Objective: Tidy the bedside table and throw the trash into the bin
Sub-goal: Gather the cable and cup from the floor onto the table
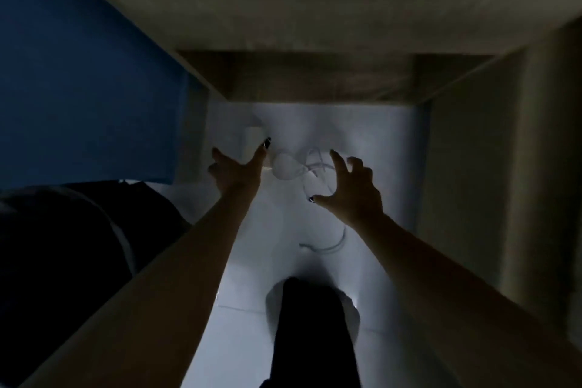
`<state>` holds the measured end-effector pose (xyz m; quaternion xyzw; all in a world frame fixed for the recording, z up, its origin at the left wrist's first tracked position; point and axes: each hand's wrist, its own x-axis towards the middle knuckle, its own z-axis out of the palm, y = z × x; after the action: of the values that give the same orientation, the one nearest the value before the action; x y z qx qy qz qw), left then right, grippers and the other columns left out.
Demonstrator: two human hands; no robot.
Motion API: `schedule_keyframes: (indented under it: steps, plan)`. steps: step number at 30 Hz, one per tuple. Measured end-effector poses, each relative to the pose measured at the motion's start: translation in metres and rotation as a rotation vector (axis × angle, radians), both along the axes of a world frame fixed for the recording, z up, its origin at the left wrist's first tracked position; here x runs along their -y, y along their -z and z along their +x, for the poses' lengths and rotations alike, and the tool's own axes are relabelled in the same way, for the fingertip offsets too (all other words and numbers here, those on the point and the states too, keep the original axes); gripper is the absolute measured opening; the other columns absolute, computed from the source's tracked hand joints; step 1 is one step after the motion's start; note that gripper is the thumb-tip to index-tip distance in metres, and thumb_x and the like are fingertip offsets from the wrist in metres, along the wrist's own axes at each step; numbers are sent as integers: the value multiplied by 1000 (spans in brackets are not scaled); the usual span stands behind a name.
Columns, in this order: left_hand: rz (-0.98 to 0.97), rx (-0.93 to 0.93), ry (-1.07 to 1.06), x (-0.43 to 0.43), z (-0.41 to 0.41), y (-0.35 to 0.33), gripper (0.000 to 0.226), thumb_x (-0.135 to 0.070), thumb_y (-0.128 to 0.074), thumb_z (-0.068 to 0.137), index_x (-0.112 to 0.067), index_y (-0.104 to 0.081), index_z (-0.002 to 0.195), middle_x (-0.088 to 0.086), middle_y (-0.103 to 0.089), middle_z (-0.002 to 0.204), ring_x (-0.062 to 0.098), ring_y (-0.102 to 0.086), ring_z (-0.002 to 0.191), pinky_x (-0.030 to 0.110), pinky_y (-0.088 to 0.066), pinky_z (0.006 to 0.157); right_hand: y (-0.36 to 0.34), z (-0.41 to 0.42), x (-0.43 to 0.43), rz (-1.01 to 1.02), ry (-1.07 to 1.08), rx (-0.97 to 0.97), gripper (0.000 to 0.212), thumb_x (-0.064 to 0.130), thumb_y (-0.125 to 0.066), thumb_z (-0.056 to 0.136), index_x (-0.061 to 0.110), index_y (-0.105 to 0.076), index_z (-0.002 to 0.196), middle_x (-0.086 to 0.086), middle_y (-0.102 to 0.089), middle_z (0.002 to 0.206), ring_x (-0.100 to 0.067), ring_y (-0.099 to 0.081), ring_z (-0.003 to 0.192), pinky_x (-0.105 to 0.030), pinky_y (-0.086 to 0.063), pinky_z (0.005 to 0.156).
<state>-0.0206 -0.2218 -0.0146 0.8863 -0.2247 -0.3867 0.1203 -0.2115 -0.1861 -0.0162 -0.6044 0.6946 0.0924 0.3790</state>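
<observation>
The scene is dim. A white cable (315, 168) lies in loose loops on the white surface (371, 142), with a round white piece (283, 168) at its left end. My left hand (239, 168) is open with its fingers spread, just left of the round piece. My right hand (349, 192) hovers over the right side of the loops, with fingers curled and thumb apart. I cannot tell whether it touches the cable. Another stretch of white cable (327, 246) curves nearer to me. A small white box (252, 137) sits behind my left fingertips.
A blue bed surface (78, 88) fills the left. Brown wooden panels (299, 79) close the back, and another (472, 167) the right. A dark rounded shape (63, 246) lies at lower left. A black leg (315, 331) stands at the bottom centre.
</observation>
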Motion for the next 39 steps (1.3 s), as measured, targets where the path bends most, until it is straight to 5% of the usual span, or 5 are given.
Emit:
schedule_keyframes:
  steps: [5, 8, 11, 17, 39]
  plan:
    - [11, -278, -225, 3, 22, 87, 124, -71, -67, 58, -23, -1, 151, 16, -13, 157, 42, -25, 140, 59, -34, 108, 77, 30, -9, -183, -85, -96, 96, 60, -74, 67, 25, -26, 143, -18, -30, 143, -37, -35, 126, -50, -52, 84]
    - [-364, -460, -813, 2, 18, 105, 96, -46, -68, 79, -32, -7, 152, 20, -9, 157, 48, -19, 140, 54, -27, 113, 96, 42, -11, -213, -29, -2, 78, 47, -74, 74, 14, -37, 134, -19, -41, 128, -36, -45, 112, -43, -52, 79]
    - [-161, -120, -254, 1, 18, 104, 99, -54, -75, 69, -16, -27, 147, 14, -40, 146, 33, -47, 128, 47, -46, 101, 103, 45, -10, -65, 35, 93, 61, 26, -64, 84, 9, -36, 136, -20, -48, 123, -38, -52, 110, -38, -46, 84]
    - [-127, -258, -456, 1, 22, 64, 76, -44, -86, 59, -5, -59, 118, 8, -59, 114, 30, -58, 107, 37, -51, 95, 49, 25, -9, 26, 73, 77, 38, 16, -57, 85, 4, -48, 120, -20, -56, 114, -35, -54, 108, -34, -43, 84]
    - [-409, -172, 423, 92, -10, -452, 78, -10, -81, 70, 1, -42, 137, 20, -46, 137, 31, -43, 127, 23, -30, 99, -496, -30, 140, -203, 195, 56, 31, 19, -64, 77, 21, -37, 65, 3, -48, 64, -25, -56, 73, -23, -33, 49]
